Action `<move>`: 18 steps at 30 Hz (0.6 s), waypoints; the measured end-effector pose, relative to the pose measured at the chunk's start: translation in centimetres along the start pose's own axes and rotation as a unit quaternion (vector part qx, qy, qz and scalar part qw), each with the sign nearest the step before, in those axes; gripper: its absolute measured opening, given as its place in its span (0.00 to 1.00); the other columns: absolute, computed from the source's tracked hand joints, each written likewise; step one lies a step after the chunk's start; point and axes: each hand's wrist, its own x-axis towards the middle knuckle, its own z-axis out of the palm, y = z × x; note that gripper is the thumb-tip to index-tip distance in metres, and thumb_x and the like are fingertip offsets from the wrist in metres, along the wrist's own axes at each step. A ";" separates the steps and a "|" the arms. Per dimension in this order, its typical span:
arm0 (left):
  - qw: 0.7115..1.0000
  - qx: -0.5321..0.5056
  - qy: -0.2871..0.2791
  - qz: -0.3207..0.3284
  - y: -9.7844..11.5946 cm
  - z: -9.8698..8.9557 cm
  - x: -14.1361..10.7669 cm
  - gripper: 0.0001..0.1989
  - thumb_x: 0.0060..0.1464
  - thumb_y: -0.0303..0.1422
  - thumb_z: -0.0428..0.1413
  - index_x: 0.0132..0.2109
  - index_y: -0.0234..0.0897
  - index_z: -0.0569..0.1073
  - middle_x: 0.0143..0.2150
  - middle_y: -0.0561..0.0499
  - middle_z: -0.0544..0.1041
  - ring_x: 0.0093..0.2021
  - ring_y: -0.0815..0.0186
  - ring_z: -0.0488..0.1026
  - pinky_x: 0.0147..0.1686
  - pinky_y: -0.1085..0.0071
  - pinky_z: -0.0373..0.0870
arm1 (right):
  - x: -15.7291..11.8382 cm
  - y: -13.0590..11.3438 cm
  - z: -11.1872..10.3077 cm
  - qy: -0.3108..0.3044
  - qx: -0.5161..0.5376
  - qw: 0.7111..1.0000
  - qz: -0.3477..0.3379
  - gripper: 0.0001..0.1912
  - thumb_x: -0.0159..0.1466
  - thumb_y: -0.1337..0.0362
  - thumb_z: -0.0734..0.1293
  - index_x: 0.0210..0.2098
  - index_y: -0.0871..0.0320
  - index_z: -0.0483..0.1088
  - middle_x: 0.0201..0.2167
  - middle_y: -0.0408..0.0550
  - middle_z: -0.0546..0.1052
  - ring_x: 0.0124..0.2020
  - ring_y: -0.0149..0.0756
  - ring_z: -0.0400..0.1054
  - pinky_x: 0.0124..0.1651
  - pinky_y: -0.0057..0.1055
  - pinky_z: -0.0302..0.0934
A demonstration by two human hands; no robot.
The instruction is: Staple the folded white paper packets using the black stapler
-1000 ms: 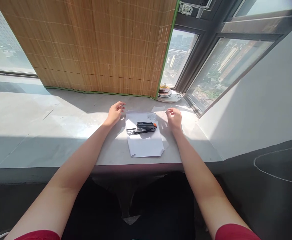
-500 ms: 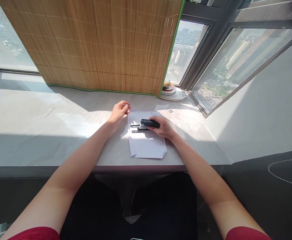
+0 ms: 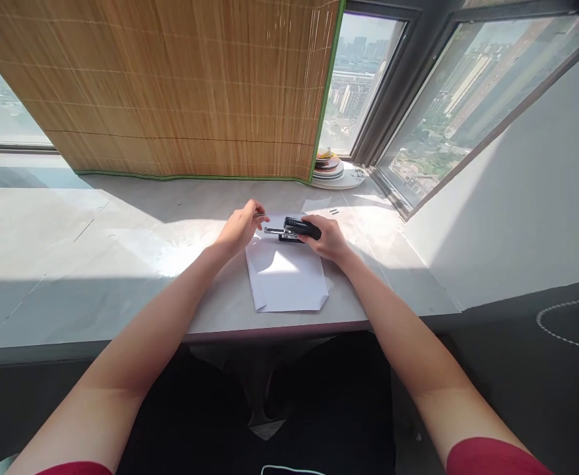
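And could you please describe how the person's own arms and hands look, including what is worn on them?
The left hand and right hand are bare, with no gloves. The forearms are uncovered too; I see no watch, bracelet or marking. Short, plain dark red sleeves show at the lower edge.

We're looking out from the person's own head, the camera facing forward and tipping down over the counter (image 3: 46, 303). It's sitting close: red sleeves (image 3: 492, 456) are crowding the near left and near right corners, the left hand (image 3: 239, 227) and right hand (image 3: 327, 239) are showing around mid-view, and beyond them the bamboo blind (image 3: 185, 92) and windows (image 3: 353, 92) are filling the far side.
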 end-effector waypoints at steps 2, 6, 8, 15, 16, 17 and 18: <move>0.998 0.051 -0.009 0.023 0.1 -0.2 -0.1 0.03 0.69 0.34 0.55 0.45 0.41 0.72 0.41 0.47 0.85 0.37 0.62 0.77 0.34 0.66 0.70 | 0.0 0.0 -0.1 -0.012 0.000 1.000 0.001 0.20 0.63 0.50 0.75 0.51 0.49 0.79 0.47 0.51 0.84 0.48 0.52 0.78 0.56 0.49 0.72; 0.997 0.056 -0.009 0.049 -0.1 -0.3 0.0 0.06 0.68 0.35 0.55 0.47 0.42 0.76 0.35 0.51 0.82 0.31 0.65 0.74 0.34 0.67 0.70 | -0.1 -0.1 -0.3 -0.027 0.003 1.000 0.005 0.21 0.63 0.48 0.75 0.52 0.49 0.79 0.46 0.50 0.84 0.47 0.51 0.78 0.54 0.47 0.72; 0.999 0.016 0.005 0.039 -0.3 -0.1 0.0 0.07 0.67 0.37 0.58 0.45 0.41 0.79 0.32 0.51 0.81 0.30 0.66 0.75 0.33 0.68 0.72 | -0.1 -0.1 -0.3 -0.028 0.001 1.000 0.005 0.20 0.63 0.48 0.75 0.51 0.50 0.79 0.46 0.50 0.84 0.47 0.51 0.78 0.54 0.47 0.72; 0.994 -0.103 0.026 -0.028 -0.3 0.5 -0.3 0.14 0.57 0.42 0.68 0.43 0.36 0.85 0.33 0.46 0.84 0.27 0.65 0.76 0.30 0.66 0.75 | -0.2 0.3 -0.2 -0.021 0.013 1.000 0.018 0.21 0.63 0.47 0.76 0.51 0.50 0.79 0.47 0.51 0.85 0.48 0.51 0.80 0.55 0.49 0.73; 0.994 -0.101 0.022 -0.027 -0.4 0.5 -0.3 0.15 0.56 0.42 0.69 0.45 0.37 0.85 0.33 0.46 0.83 0.27 0.65 0.75 0.31 0.66 0.75 | -0.2 0.4 -0.2 -0.022 0.016 0.999 0.020 0.22 0.63 0.47 0.76 0.51 0.51 0.79 0.47 0.51 0.85 0.48 0.51 0.80 0.55 0.49 0.73; 0.995 -0.092 0.020 -0.022 -0.5 0.5 -0.2 0.15 0.55 0.42 0.69 0.45 0.38 0.86 0.32 0.47 0.83 0.28 0.64 0.75 0.32 0.65 0.76 | -0.2 0.4 -0.2 -0.022 0.019 0.999 0.021 0.21 0.63 0.47 0.75 0.51 0.51 0.79 0.47 0.51 0.85 0.48 0.51 0.80 0.55 0.49 0.73; 0.997 -0.074 0.020 -0.010 -0.7 0.5 -0.2 0.14 0.56 0.42 0.69 0.45 0.39 0.86 0.32 0.48 0.82 0.30 0.63 0.76 0.35 0.64 0.76 | -0.2 0.4 -0.2 -0.023 0.020 0.999 0.022 0.21 0.63 0.47 0.75 0.51 0.51 0.79 0.46 0.51 0.85 0.48 0.50 0.80 0.55 0.49 0.74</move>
